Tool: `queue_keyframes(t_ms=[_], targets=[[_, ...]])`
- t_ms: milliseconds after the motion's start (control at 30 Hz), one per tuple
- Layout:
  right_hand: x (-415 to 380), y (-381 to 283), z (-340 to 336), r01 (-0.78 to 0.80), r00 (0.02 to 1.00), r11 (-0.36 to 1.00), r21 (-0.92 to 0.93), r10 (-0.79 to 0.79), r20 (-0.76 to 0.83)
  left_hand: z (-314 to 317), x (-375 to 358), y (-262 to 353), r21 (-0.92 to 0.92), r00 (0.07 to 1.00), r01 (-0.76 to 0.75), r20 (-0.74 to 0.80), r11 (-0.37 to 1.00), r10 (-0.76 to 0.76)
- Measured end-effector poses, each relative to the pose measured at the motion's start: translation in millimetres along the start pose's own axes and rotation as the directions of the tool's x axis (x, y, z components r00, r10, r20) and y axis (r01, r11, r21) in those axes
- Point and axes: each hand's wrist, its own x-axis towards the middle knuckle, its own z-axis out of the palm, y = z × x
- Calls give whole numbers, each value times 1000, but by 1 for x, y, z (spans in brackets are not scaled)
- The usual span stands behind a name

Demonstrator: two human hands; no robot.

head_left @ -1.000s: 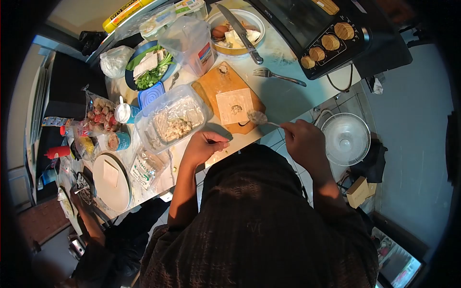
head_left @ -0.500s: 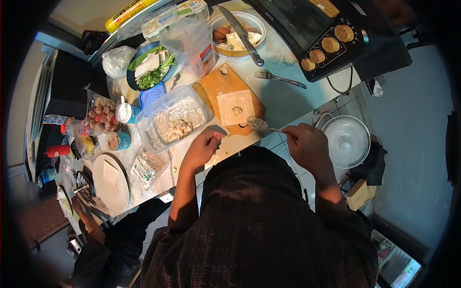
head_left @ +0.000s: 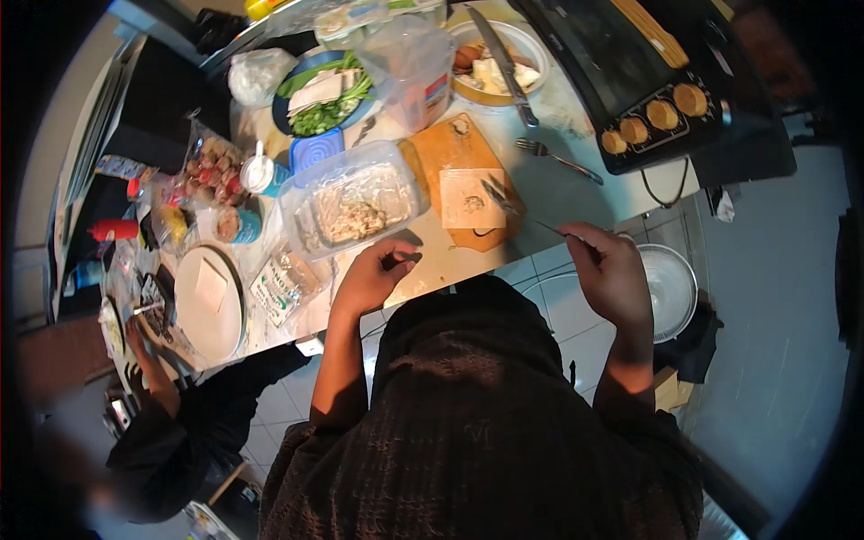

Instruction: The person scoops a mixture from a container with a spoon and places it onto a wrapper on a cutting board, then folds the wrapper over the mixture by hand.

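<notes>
My right hand (head_left: 612, 270) pinches the handle of a spoon (head_left: 500, 196), whose bowl is over a square wrapper (head_left: 457, 212) on the wooden cutting board (head_left: 486, 153). A small lump of filling (head_left: 473, 203) lies near the middle of the wrapper. My left hand (head_left: 376, 273) hangs at the counter's edge, fingers curled but apart, with nothing in them. Just beyond it, a clear plastic tub (head_left: 301, 216) holds a pale, chunky mixture (head_left: 360, 216).
Behind the board are a bowl with a knife (head_left: 504, 63) across it and a fork (head_left: 560, 160). A black oven (head_left: 621, 81) stands right. A plate (head_left: 193, 315) and jars are left; another person's hand (head_left: 148, 355) is at far left.
The view has shifted, so the counter items appear farther right and higher. The spoon bowl has moved from the board's near edge to over the wrapper. My left fingers have parted.
</notes>
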Motion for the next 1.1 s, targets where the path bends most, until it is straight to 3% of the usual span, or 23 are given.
queue_keyframes(t_ms=[67,133,200,300,400,567,633,700,767,833,1100], targets=[[14,-15,2,-32,993,994,103,19,119,-9,-12,1,-8,999,10,-35,1000,-10],[32,-25,23,53,986,985,166,-78,148,-22,-27,11,-104,966,223,-111,969,-234],[50,-34,49,231,951,934,271,-275,139,-36,-40,10,-126,945,241,-196,962,-262],[76,-49,90,351,887,896,271,-411,210,-49,-55,4,-183,899,261,-312,948,-307],[91,-69,119,418,834,871,258,-481,272,-56,-65,3,-353,864,159,-403,922,-303],[101,-88,148,421,812,861,285,-498,305,-65,-69,2,-383,835,154,-443,911,-327],[105,-89,148,431,810,857,284,-506,297,-68,-69,4,-358,852,225,-379,906,-361],[111,-87,134,340,866,904,259,-408,288,-70,-67,5,-352,857,220,-376,910,-353],[123,-76,112,360,864,906,222,-414,288,-73,-66,6,-344,863,214,-372,914,-342],[129,-63,86,314,859,892,325,-413,302,-76,-65,7,-374,856,205,-380,905,-351],[122,-32,60,156,898,887,435,-311,311,-79,-55,3,-468,863,205,-328,859,-385]])
